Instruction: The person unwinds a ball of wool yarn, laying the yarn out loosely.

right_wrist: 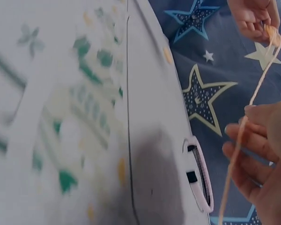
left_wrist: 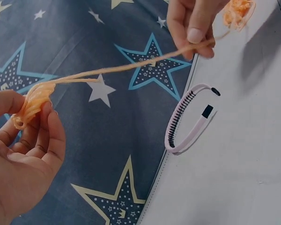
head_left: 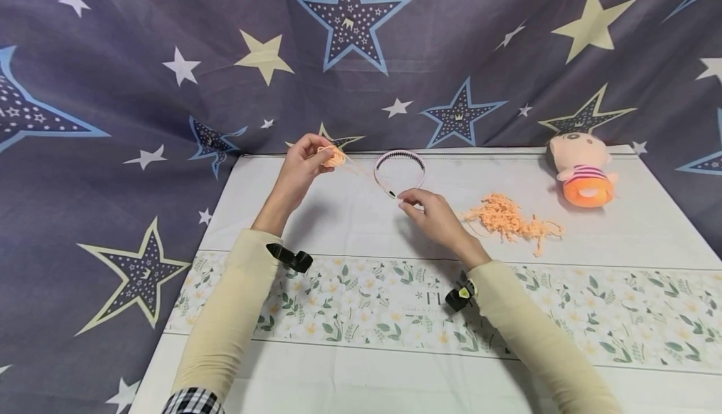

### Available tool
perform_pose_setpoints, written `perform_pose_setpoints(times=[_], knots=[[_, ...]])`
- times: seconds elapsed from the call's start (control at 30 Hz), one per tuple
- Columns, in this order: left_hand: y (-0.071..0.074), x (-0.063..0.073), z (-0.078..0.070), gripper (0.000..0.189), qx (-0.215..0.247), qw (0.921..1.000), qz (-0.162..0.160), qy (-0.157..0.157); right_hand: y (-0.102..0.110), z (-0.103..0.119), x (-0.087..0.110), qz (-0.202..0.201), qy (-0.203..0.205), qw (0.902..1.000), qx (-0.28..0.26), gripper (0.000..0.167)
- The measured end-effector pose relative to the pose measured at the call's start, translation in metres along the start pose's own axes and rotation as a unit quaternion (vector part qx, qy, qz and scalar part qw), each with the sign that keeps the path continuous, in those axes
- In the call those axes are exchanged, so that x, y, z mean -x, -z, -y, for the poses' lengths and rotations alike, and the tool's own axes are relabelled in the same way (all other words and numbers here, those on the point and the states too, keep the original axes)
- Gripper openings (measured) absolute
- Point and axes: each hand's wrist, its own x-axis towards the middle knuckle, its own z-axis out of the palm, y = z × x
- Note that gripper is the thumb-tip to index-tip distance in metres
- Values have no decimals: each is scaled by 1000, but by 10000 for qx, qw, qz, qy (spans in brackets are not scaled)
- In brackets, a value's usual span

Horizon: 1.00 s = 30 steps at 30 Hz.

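My left hand [head_left: 301,166] pinches a small looped bundle of orange yarn [left_wrist: 37,101] between thumb and fingers. From the bundle a strand [left_wrist: 126,67] runs across to my right hand [head_left: 431,213], whose thumb and fingers pinch it. Beyond the right hand the strand carries on toward a tangled pile of orange yarn [head_left: 499,217] lying on the table. A pale pink headband [left_wrist: 180,133] with a dark toothed inner side and black ends lies near the table's back edge, between the two hands. In the right wrist view, the yarn hangs down past the right fingers [right_wrist: 253,159].
A plush doll [head_left: 586,173] with a striped top and orange bottom rests at the back right of the table. The white tablecloth [head_left: 350,232] carries a floral band [head_left: 361,307]. Behind the table hangs a dark star-patterned curtain [head_left: 214,19].
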Motion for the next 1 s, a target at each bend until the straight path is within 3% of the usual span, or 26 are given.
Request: perform_pose_setpoints(times=[0.23,0.57,0.77,1.0], knots=[[1,-1,0,7,-8,10000,-18,13,8,9,2,-416,32,9985,-355,14],[6,0,0,7,86,9998,-177,66,58,-15,22,-1665,-175,9855,-279,14],[8,-1,4,7,78,9998,-180,82,90,-38,42,-2250,-736,9715,-66,19],[10,-1,6,7,35,9997,-231,86,122,-56,65,-2620,-1451,9540,171,25]])
